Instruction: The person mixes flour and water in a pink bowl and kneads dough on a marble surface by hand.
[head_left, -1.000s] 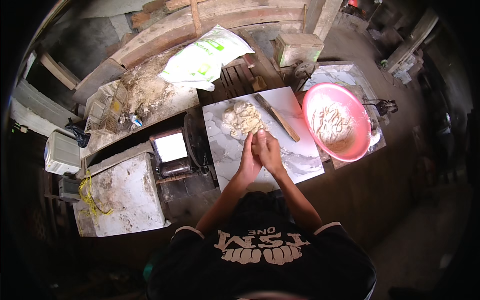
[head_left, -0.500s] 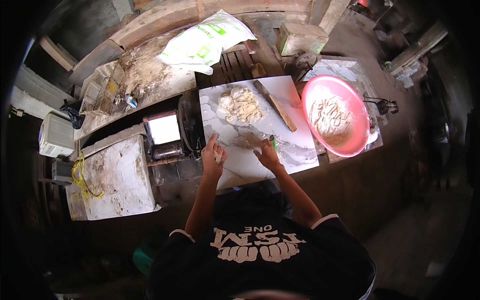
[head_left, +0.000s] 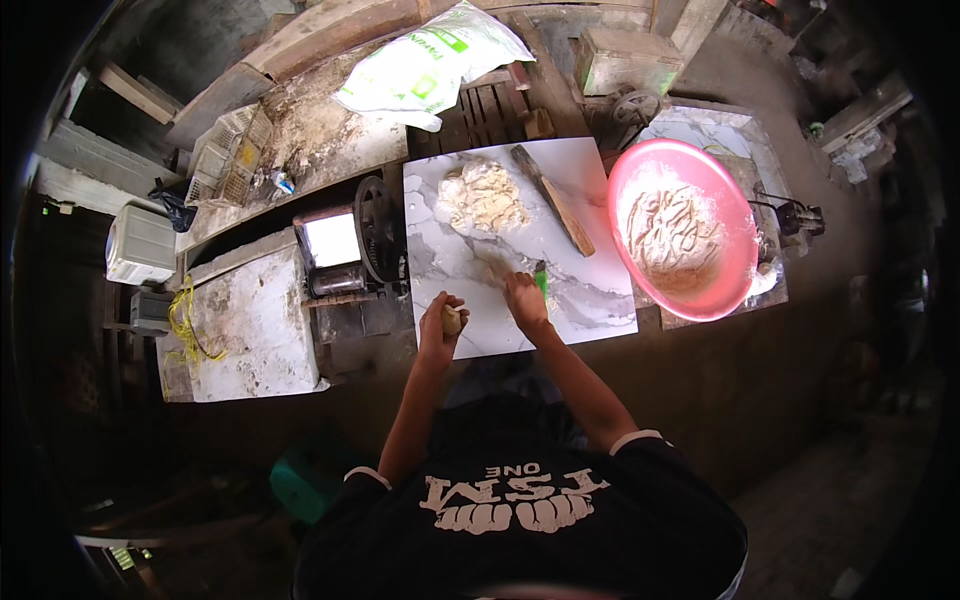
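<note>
My left hand is closed round a small pale ball of dough at the near left corner of a white marble slab. My right hand rests on the slab a little to the right, next to a small green tool; whether it grips the tool I cannot tell. A larger heap of dough lies at the far side of the slab, with a wooden rolling pin lying beside it.
A pink basin with floury dough stands right of the slab. A hand-crank roller machine sits to the left, beyond it a white worktop. A white and green sack lies at the back.
My hands were pressed together over the slab; they have parted. The left now holds the dough ball at the near left corner, the right has moved down onto the slab.
</note>
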